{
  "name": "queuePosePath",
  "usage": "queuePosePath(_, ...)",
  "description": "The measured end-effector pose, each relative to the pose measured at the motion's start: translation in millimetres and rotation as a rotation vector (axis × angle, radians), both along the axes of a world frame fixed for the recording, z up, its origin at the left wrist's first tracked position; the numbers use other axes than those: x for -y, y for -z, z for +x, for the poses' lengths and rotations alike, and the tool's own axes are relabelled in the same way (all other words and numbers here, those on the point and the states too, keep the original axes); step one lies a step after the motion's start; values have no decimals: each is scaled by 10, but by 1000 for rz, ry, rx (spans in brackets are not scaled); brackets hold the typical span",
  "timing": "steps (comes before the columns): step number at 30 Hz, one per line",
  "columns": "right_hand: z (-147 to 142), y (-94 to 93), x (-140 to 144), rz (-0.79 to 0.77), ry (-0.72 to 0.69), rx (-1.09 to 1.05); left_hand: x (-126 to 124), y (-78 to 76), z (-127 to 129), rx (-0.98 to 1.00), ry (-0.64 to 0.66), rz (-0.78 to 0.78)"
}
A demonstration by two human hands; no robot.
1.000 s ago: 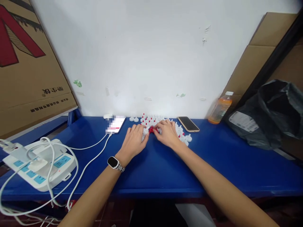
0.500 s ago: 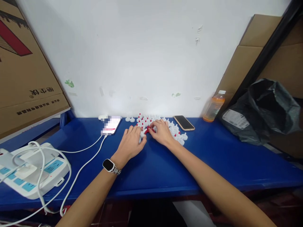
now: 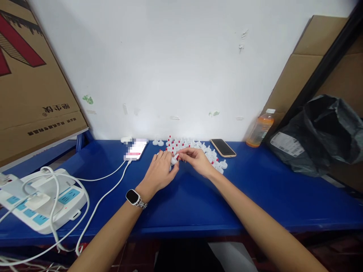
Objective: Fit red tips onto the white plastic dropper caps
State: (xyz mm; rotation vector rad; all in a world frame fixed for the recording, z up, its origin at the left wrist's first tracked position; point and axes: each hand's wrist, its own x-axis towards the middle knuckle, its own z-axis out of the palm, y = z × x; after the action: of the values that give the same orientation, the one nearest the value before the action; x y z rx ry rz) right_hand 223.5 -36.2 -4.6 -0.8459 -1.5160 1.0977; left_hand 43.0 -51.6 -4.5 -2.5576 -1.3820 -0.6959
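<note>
In my left hand (image 3: 161,170) is a white nozzle cap (image 3: 174,159), gripped between thumb and fingers with its spout tilted up to the right. My right hand (image 3: 197,161) pinches a small red tip cap (image 3: 177,156) at the end of that spout. Whether the red cap is seated on the spout is hidden by the fingers. Behind both hands lies a pile of white nozzle caps (image 3: 210,153), several with red tips. Two white nozzle caps (image 3: 160,142) stand apart to the left of the pile.
A charging phone (image 3: 136,149) lies left of the hands, its white cable running to a power strip (image 3: 42,211). Another phone (image 3: 223,147) is on the right. Farther right are an orange drink bottle (image 3: 260,128) and a black plastic bag (image 3: 314,143) on the blue table (image 3: 195,206).
My right hand has drawn back from the loose red caps and now meets the nozzle cap's spout with one red cap. The left hand keeps its hold. The view has shifted slightly.
</note>
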Motion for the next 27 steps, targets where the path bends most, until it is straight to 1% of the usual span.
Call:
queuePosePath(5, -22, 14, -7, -64, 28, -110, 3, -9, -6, 3, -1, -23)
queuePosePath(8, -26, 14, -7, -101, 11, -182, 4, -6, -14, -4, 2, -20)
queuePosePath(10, -34, 5, 4, -112, -3, -195, 3, 0, -18, -8, 14, -16)
queuePosePath(12, -46, -7, 19, -107, -1, -165, 1, 6, -22, -11, 21, -16)
queuePosePath(16, -68, -8, 27, -62, 53, -84, -1, 9, -20, -20, 14, -13)
queuePosePath(19, -93, 31, 19, -17, 88, -50, 2, 15, -8, -26, 15, -7)
queuePosePath(25, -206, 104, 64, 130, 225, 2, -6, 40, -1, -60, 34, 29)
queuePosePath(27, -238, 104, 84, 164, 242, 12, -8, 39, -6, -73, 28, 39)
